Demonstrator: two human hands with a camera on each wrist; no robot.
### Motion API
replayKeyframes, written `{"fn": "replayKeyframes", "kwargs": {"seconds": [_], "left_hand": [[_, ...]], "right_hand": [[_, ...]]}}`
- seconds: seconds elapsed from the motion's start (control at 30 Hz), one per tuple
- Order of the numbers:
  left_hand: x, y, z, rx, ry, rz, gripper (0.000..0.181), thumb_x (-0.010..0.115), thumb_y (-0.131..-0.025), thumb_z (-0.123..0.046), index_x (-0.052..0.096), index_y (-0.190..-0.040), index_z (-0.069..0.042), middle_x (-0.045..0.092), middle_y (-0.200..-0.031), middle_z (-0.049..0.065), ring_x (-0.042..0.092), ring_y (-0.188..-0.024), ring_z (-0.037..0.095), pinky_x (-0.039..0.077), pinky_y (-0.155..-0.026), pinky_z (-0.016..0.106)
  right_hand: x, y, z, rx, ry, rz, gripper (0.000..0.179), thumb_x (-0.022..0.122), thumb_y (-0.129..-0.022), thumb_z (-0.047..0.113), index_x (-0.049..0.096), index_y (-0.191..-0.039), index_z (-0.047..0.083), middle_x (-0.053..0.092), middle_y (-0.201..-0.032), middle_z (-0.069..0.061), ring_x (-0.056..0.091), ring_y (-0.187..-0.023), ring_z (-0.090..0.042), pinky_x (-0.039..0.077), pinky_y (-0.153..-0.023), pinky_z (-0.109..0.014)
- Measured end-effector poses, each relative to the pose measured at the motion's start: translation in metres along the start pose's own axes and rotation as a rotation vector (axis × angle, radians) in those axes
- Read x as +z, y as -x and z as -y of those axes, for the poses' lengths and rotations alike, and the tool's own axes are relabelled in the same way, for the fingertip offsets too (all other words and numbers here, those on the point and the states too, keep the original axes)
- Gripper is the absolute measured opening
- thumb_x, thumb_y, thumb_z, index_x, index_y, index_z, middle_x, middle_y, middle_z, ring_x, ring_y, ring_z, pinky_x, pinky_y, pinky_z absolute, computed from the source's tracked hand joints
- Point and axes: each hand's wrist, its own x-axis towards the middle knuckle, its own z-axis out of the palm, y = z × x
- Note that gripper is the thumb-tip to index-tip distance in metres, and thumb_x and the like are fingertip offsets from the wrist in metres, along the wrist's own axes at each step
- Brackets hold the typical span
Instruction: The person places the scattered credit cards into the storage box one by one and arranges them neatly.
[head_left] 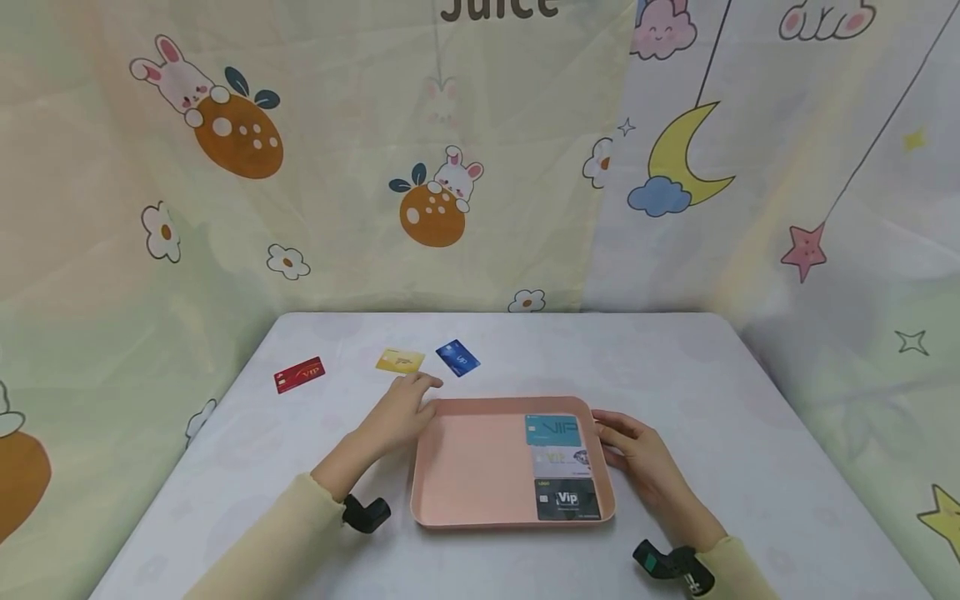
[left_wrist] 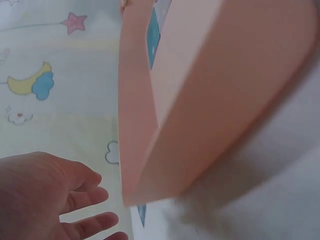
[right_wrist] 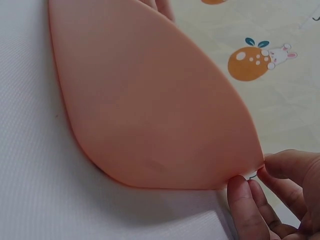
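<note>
A pink tray (head_left: 480, 467) lies in front of me on the white table. Along its right side three cards form a column: a teal VIP card (head_left: 552, 430), a white card (head_left: 561, 461) and a black Vip card (head_left: 567, 499). My right hand (head_left: 645, 458) holds the tray's right edge, digits at the rim and outer wall in the right wrist view. My left hand (head_left: 401, 410) hovers by the tray's far left corner, fingers loosely extended and holding nothing. Just beyond its fingertips lies a yellow card (head_left: 400, 360), with a blue VIP card (head_left: 457, 357) to the right.
A red VIP card (head_left: 299, 375) lies farther left on the white table (head_left: 675, 358). Behind and at both sides hangs printed cloth (head_left: 337, 183) with rabbits, oranges and stars. A black wrist camera mount (head_left: 366, 514) sits at my left cuff, another (head_left: 673, 567) at the right.
</note>
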Motion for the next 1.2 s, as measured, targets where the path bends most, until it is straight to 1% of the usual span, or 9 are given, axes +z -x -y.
{"fn": "replayKeyframes", "kwargs": {"seconds": [0.07, 0.13, 0.37, 0.53, 0.7, 0.83, 0.97, 1.13, 1.2], "left_hand": [[-0.002, 0.001, 0.006, -0.041, 0.003, 0.006, 0.038, 0.060, -0.102, -0.020, 0.062, -0.138, -0.008, 0.056, -0.144, 0.015, 0.049, -0.136, 0.035, 0.046, -0.111, 0.055], [-0.003, 0.002, 0.013, -0.069, 0.003, 0.007, 0.039, 0.059, -0.103, -0.022, 0.061, -0.139, -0.008, 0.055, -0.146, 0.015, 0.048, -0.137, 0.035, 0.046, -0.111, 0.057], [-0.013, 0.010, 0.035, -0.093, -0.034, -0.022, 0.040, 0.060, -0.102, -0.021, 0.060, -0.139, -0.006, 0.053, -0.147, 0.020, 0.050, -0.134, 0.039, 0.045, -0.110, 0.058], [-0.021, 0.012, 0.052, -0.115, -0.052, -0.042, 0.042, 0.058, -0.102, -0.019, 0.057, -0.140, -0.002, 0.051, -0.147, 0.024, 0.049, -0.134, 0.042, 0.044, -0.111, 0.060], [-0.030, 0.010, 0.071, -0.160, -0.049, -0.056, 0.045, 0.054, -0.103, -0.018, 0.052, -0.143, 0.001, 0.047, -0.150, 0.028, 0.045, -0.138, 0.046, 0.040, -0.113, 0.063], [-0.036, 0.009, 0.084, -0.212, -0.055, -0.066, 0.045, 0.054, -0.103, -0.018, 0.051, -0.144, 0.001, 0.045, -0.150, 0.029, 0.043, -0.139, 0.047, 0.039, -0.113, 0.064], [-0.038, 0.009, 0.098, -0.246, -0.080, -0.082, 0.046, 0.054, -0.104, -0.017, 0.050, -0.144, 0.003, 0.045, -0.149, 0.030, 0.042, -0.139, 0.048, 0.040, -0.113, 0.064], [-0.038, 0.010, 0.117, -0.301, -0.085, -0.095, 0.047, 0.053, -0.103, -0.016, 0.047, -0.145, 0.005, 0.045, -0.148, 0.032, 0.039, -0.139, 0.050, 0.038, -0.114, 0.065], [-0.039, 0.010, 0.124, -0.308, -0.090, -0.100, 0.047, 0.051, -0.103, -0.015, 0.047, -0.145, 0.007, 0.045, -0.146, 0.034, 0.038, -0.138, 0.052, 0.036, -0.114, 0.066]], "right_hand": [[0.000, 0.000, 0.000, 0.000, 0.000, 0.000, 0.053, 0.066, -0.102, 0.027, 0.052, -0.149, 0.004, 0.056, -0.146, -0.019, 0.068, -0.108, -0.013, 0.059, -0.088, -0.024], [0.000, 0.001, 0.001, -0.002, 0.003, 0.002, 0.054, 0.066, -0.102, 0.027, 0.052, -0.149, 0.004, 0.055, -0.146, -0.019, 0.068, -0.108, -0.013, 0.059, -0.088, -0.024], [0.002, 0.000, -0.001, -0.001, -0.016, -0.003, 0.050, 0.067, -0.102, 0.023, 0.054, -0.146, 0.004, 0.058, -0.143, -0.018, 0.069, -0.107, -0.013, 0.060, -0.088, -0.026], [0.002, 0.000, -0.001, -0.002, -0.021, 0.001, 0.051, 0.067, -0.102, 0.022, 0.053, -0.147, 0.003, 0.058, -0.142, -0.018, 0.069, -0.106, -0.012, 0.060, -0.088, -0.026], [0.001, 0.001, 0.001, 0.000, -0.017, -0.002, 0.051, 0.066, -0.102, 0.023, 0.053, -0.148, 0.003, 0.057, -0.144, -0.018, 0.068, -0.107, -0.013, 0.060, -0.088, -0.025], [0.002, 0.001, 0.000, 0.006, -0.016, -0.001, 0.052, 0.067, -0.102, 0.024, 0.053, -0.148, 0.003, 0.057, -0.144, -0.018, 0.067, -0.108, -0.013, 0.060, -0.088, -0.025], [0.002, 0.001, 0.000, 0.005, -0.007, -0.010, 0.052, 0.067, -0.102, 0.024, 0.053, -0.148, 0.003, 0.057, -0.144, -0.018, 0.067, -0.108, -0.014, 0.060, -0.087, -0.025], [0.001, 0.001, 0.001, 0.000, -0.010, -0.012, 0.051, 0.067, -0.102, 0.022, 0.054, -0.147, 0.003, 0.059, -0.141, -0.016, 0.068, -0.106, -0.013, 0.060, -0.086, -0.025], [0.001, 0.001, 0.001, -0.004, -0.010, -0.012, 0.051, 0.067, -0.102, 0.023, 0.054, -0.147, 0.003, 0.060, -0.139, -0.015, 0.068, -0.105, -0.012, 0.060, -0.086, -0.025]]}}
